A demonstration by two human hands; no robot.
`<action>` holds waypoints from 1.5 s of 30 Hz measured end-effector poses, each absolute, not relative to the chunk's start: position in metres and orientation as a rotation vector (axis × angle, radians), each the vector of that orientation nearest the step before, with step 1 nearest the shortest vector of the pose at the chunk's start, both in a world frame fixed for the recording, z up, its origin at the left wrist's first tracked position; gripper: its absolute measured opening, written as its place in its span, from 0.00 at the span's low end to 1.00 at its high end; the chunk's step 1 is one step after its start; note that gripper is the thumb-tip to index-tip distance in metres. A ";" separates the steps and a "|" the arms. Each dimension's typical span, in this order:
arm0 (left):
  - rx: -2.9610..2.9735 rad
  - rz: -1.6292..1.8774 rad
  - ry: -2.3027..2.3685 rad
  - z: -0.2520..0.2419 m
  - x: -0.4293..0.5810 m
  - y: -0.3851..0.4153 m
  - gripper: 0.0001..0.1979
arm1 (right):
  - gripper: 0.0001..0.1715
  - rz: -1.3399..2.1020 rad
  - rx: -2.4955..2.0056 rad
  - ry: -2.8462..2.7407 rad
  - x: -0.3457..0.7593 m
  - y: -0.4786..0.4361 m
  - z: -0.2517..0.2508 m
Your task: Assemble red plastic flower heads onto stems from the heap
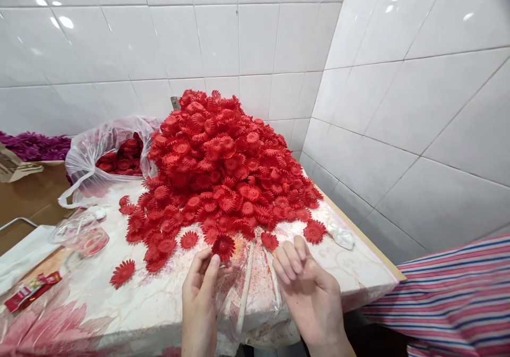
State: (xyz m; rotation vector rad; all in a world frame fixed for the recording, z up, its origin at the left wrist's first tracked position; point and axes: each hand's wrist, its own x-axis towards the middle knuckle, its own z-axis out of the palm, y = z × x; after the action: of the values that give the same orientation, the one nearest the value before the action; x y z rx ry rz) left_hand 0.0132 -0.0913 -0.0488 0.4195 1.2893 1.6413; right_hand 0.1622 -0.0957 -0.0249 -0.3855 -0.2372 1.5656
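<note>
My left hand (202, 288) pinches a dark red artificial flower (223, 247) between thumb and fingers, just above the front of the table. To the right, my right hand (308, 288) is raised with its fingers loosely bent and partly apart; nothing shows in it. Behind both hands rises a large heap of red artificial flower heads (227, 171). One red flower head (270, 240) lies close to my right fingertips. Another flower head (189, 239) rests left of the held one. Two pale strips (246, 282) run down the cloth between my hands.
A clear plastic bag (85, 152) with darker red flowers stands left of the heap. Farther left are purple flowers (35, 145), a cardboard box (35, 197) and a red wrapper (32, 291). Tiled walls (255, 43) close off the back and right. Striped fabric (450, 293) hangs at right.
</note>
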 end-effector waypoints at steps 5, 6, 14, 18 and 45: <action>0.420 1.633 1.275 -0.046 0.015 -0.091 0.21 | 0.14 1.583 -0.335 -0.276 0.164 -0.096 -0.032; 0.422 1.637 1.271 -0.046 0.015 -0.091 0.21 | 0.16 1.612 -0.331 -0.274 0.164 -0.096 -0.031; 0.432 1.650 1.303 -0.045 0.017 -0.091 0.23 | 0.12 1.620 -0.336 -0.238 0.161 -0.096 -0.031; 0.451 1.654 1.295 -0.042 0.019 -0.091 0.21 | 0.31 1.791 -0.352 -0.289 0.160 -0.096 -0.025; 0.451 1.664 1.316 -0.047 0.017 -0.092 0.21 | 0.42 1.858 0.003 -0.351 0.163 -0.101 -0.015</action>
State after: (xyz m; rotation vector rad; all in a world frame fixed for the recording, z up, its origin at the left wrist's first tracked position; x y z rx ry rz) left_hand 0.0166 -0.0921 -0.0474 0.4510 1.3165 1.6636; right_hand 0.1629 -0.1005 -0.0145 0.0031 -0.3514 1.8577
